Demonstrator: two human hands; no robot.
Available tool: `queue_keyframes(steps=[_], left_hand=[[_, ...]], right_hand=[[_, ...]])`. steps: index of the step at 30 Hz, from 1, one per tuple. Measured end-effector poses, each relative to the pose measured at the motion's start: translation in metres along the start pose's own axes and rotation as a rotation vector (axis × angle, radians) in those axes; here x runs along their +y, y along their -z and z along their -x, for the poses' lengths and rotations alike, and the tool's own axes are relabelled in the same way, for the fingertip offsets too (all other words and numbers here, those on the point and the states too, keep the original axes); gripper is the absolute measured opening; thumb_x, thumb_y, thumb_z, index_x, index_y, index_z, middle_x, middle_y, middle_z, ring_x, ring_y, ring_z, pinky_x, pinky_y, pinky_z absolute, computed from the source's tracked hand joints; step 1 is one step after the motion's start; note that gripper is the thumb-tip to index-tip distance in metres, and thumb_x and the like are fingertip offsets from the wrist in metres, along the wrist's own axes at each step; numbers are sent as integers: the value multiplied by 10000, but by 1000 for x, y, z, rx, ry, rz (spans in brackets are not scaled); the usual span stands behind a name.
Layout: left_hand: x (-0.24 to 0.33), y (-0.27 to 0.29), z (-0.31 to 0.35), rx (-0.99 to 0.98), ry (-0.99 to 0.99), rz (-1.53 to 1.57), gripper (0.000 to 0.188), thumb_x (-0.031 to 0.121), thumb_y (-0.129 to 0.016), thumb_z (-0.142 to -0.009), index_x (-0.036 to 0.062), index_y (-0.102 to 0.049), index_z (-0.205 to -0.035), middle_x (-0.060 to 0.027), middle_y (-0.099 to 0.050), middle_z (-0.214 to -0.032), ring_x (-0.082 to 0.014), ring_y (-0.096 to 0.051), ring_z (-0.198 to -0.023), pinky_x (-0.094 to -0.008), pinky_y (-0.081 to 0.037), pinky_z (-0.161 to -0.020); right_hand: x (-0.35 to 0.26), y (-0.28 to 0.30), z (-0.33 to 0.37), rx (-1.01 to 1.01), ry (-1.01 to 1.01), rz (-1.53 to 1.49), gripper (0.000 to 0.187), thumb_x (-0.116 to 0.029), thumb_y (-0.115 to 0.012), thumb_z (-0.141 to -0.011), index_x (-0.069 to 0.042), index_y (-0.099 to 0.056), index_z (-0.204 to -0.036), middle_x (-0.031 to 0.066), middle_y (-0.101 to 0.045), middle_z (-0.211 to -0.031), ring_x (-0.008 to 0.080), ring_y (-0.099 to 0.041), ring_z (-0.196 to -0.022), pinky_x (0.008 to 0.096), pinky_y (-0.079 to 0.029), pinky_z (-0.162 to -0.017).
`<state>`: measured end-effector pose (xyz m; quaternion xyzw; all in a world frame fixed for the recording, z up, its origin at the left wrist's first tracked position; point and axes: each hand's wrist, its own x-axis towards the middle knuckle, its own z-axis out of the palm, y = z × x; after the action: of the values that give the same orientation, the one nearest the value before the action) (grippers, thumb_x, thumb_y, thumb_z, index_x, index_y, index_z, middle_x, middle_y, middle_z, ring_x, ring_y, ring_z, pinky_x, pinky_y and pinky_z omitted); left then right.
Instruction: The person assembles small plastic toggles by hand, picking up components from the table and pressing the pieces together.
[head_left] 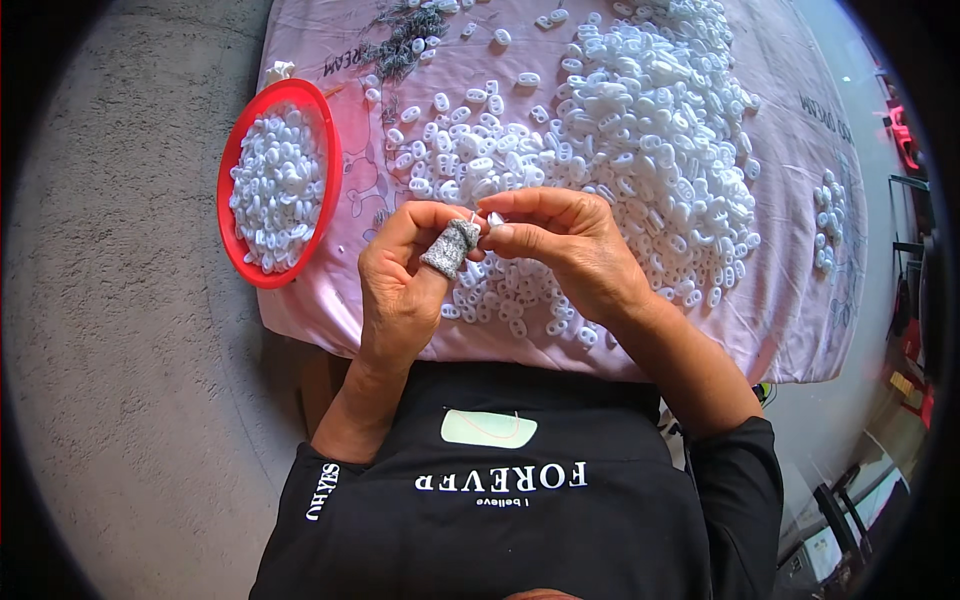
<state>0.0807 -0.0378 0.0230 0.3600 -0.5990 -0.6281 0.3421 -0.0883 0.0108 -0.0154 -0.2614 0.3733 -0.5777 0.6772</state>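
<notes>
My two hands meet over the near side of the table, fingertips almost touching. A small white plastic piece (496, 219) is pinched between the thumb and forefinger of my right hand (575, 240). My left hand (400, 285) is closed beside it, its thumb wrapped in a grey knitted finger cover (451, 248). A thin white bit shows at the left fingertips, but what they hold is too small to make out. Under and beyond the hands lies a loose spread of white oval pieces with two holes (480, 165).
A large heap of the same white pieces (650, 130) covers the table's right middle. At the left edge stands a red basin (336, 165) filled with white pieces. Grey scraps (405, 42) lie at the far left, a small group of pieces (829, 220) at the right. Pink cloth (790, 300) covers the table.
</notes>
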Motion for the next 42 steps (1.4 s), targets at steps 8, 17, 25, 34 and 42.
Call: queue_keyframes(steps=[8,17,25,34,42], left_hand=[[-6,3,-4,22,-99,25,163,-63,-501,-865,-9,-564,-1006,-67,-619,-965,-97,-591,-822,-223,-475,-756],[0,0,0,28,51,7,135,-21,-541,-875,-5,-567,-1006,-32,-617,-845,-73,-581,-748,-192,-462,-687],[0,0,1,17,79,37,120,-3,-538,-887,-5,-564,-1004,-34,-625,-830,-71,-600,-716,-200,-492,-652],[6,1,0,-19,163,-72,121,42,-510,-901,-22,-557,-992,-94,-645,-793,-131,-629,-664,-241,-518,-616],[10,4,-1,-52,236,9,94,-12,-503,-898,-23,-569,-963,-82,-645,-803,-120,-638,-691,-228,-524,-617]], right_hand=[[1,3,-2,-9,-87,-270,274,-107,-573,-914,31,-585,-1150,116,-664,-969,173,-656,-904,251,-527,-789],[-3,5,-2,49,-151,-322,254,-97,-533,-933,23,-564,-1155,140,-655,-997,144,-667,-834,202,-538,-688],[3,6,-4,68,-110,-329,226,-80,-569,-910,9,-575,-1118,150,-649,-1002,151,-663,-830,207,-538,-685],[-1,5,-3,24,-108,-328,269,-30,-584,-887,28,-576,-1149,84,-631,-948,133,-644,-823,213,-534,-727],[-3,6,-1,-31,-125,-269,298,-50,-561,-906,28,-563,-1193,65,-631,-900,102,-622,-784,213,-523,-746]])
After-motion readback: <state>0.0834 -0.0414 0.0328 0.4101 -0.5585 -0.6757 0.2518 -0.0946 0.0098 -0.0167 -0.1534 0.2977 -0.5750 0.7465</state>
